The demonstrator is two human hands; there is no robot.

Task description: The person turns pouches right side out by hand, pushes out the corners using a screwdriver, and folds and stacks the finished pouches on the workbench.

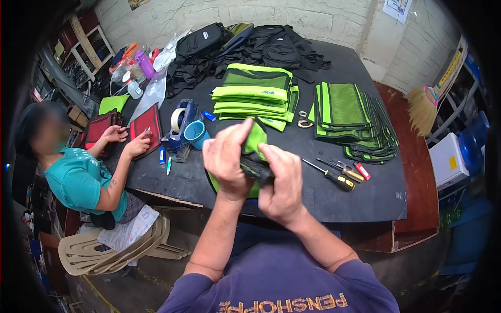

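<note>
1. Left hand point(229, 163): mine, fingers curled and closed on the left side of the item at 3; back of the hand largely upward.
2. Right hand point(283, 177): mine, also closed on the same item, from the right. The two hands stand near each other with the fabric between them; the inner fingertips are partly hidden.
3. Lime-green and black mesh fabric piece point(255, 140): one, bunched in my grip, above the near edge of the black-topped table point(378, 195). Its green end points away from me, towards the wall; its dark mesh part bulges back towards my wrists. Long axis runs roughly away from my body; the folding hides its full outline. More green fabric with a dark edge shows below my hands; I cannot tell whether it belongs to this piece.
4. Stack of lime-green pouches with dark mesh panels point(255, 95): beyond my hands, the top one lettered "unipak".
5. Stack of flat green mesh pieces with black edging point(342, 110): to the right of item 4.
6. Screwdriver with yellow-and-black handle point(340, 180): on the table, right of my right hand.
7. Light-blue plastic cup point(196, 134): just beyond my left hand, beside a dark-blue tape dispenser point(183, 116).
8. Co-worker in a teal shirt point(81, 177): seated at left, hands at red fabric pieces with black edging point(148, 122).
</note>
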